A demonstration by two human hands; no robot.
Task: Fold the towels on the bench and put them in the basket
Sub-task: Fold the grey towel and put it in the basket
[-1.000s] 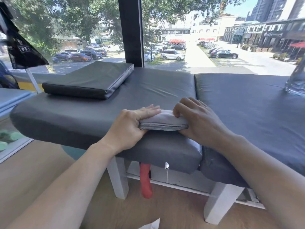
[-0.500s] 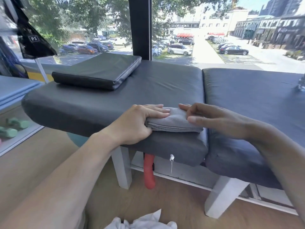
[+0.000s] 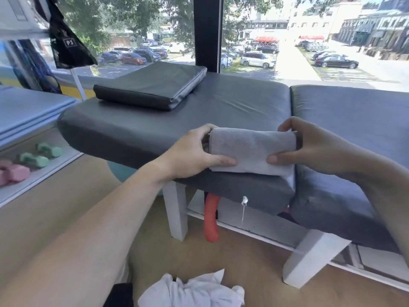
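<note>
A folded grey towel (image 3: 251,149) is held up at the front edge of the dark padded bench (image 3: 221,111), tilted so its broad face turns toward me. My left hand (image 3: 194,151) grips its left end, thumb on the front face and fingers behind. Its right end sits in my right hand (image 3: 309,147), held the same way. White crumpled cloth (image 3: 194,291) lies at the bottom of the view, below my arms. No basket is visible.
A dark flat cushion (image 3: 152,85) lies on the bench's back left. A second bench pad (image 3: 354,129) adjoins on the right. A red object (image 3: 211,218) hangs under the bench. Green and pink dumbbells (image 3: 33,160) sit on a low shelf at left. A window runs behind.
The towel lay flat on the bench under both hands. Now both hands grip its ends and have lifted and tilted it. The view has dipped, showing more white cloth below.
</note>
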